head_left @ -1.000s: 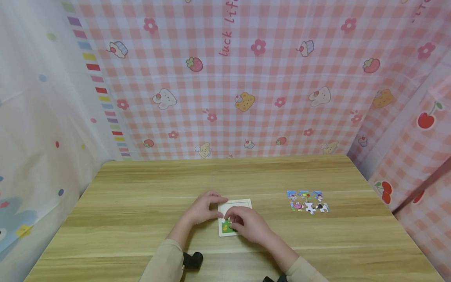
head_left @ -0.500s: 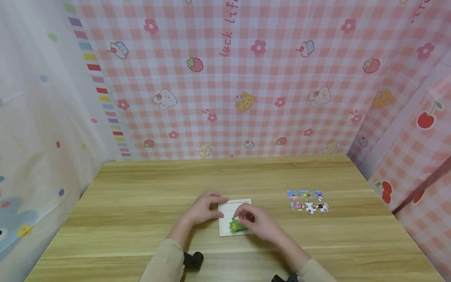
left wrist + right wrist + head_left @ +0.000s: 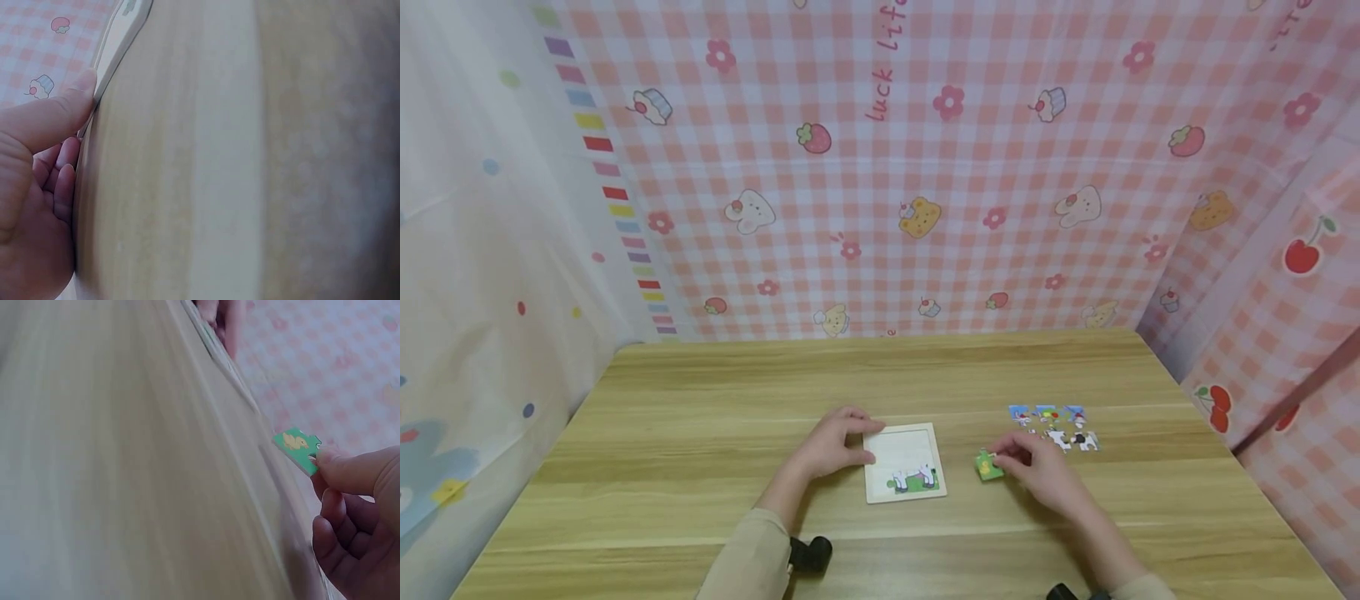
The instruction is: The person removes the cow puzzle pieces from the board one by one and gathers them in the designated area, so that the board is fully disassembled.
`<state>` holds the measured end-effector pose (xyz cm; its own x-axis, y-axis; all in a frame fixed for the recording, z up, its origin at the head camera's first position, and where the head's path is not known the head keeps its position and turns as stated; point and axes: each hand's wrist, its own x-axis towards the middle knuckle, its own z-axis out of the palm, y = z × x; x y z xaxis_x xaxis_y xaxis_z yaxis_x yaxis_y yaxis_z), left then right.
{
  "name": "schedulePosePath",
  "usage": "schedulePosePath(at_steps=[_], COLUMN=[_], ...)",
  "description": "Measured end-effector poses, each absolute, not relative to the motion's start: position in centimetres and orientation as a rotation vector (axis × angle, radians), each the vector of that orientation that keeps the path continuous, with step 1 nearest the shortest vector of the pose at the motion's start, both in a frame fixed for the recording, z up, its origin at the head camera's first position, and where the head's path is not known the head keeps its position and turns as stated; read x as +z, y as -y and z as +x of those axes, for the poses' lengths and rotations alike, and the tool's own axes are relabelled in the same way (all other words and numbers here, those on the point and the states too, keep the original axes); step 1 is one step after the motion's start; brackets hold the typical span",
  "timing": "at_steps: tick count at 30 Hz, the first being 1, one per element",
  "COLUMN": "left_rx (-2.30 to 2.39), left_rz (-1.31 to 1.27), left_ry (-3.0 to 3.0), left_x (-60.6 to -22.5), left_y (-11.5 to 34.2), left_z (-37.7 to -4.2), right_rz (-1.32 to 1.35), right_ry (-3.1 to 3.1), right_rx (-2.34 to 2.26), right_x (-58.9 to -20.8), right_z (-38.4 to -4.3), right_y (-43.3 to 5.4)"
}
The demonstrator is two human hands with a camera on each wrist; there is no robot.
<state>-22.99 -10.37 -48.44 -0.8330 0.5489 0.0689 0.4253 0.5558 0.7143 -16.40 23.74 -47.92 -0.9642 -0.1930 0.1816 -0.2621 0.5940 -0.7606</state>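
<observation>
A green puzzle piece (image 3: 987, 466) with a yellow duckling is pinched between thumb and fingers of my right hand (image 3: 1043, 473), right of the wooden puzzle tray. In the right wrist view this puzzle piece (image 3: 296, 447) is held by one side, clear of the fingers otherwise. The square puzzle tray (image 3: 880, 492) lies flat; joined pieces (image 3: 916, 478) with white animal legs on green fill its lower right. My left hand (image 3: 833, 446) holds the tray's left edge near the upper corner; its thumb (image 3: 69, 106) shows against the rim in the left wrist view.
Several loose puzzle pieces (image 3: 1047, 414) lie in two rows on the wooden table (image 3: 700, 467), right of the tray; my right hand partly covers the lower row. A pink checked cloth (image 3: 820, 183) hangs behind the table. More cloth hangs at both sides.
My right hand has lifted the duckling piece off the tray's lower left and carried it right, past the tray's edge. The left hand has stayed at the tray.
</observation>
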Motion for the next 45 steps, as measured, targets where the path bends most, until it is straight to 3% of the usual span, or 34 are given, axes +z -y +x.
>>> schedulePosePath(at_steps=[14, 27, 45], left_rx=[1.145, 1.145, 1.130], left_rz=[0.834, 0.833, 0.836], left_ry=[-2.615, -2.616, -2.625], left_x=[-48.3, -48.3, -48.5], left_y=[10.4, 10.3, 10.4], left_z=[-23.0, -23.0, -23.0], right_rz=[0.215, 0.354, 0.358], right_ry=[2.779, 2.678, 2.636], right_rx=[0.994, 0.786, 0.836], right_x=[-48.1, -48.9, -48.7], right_z=[-15.4, -15.4, -15.4], right_y=[-28.7, -29.4, -29.3])
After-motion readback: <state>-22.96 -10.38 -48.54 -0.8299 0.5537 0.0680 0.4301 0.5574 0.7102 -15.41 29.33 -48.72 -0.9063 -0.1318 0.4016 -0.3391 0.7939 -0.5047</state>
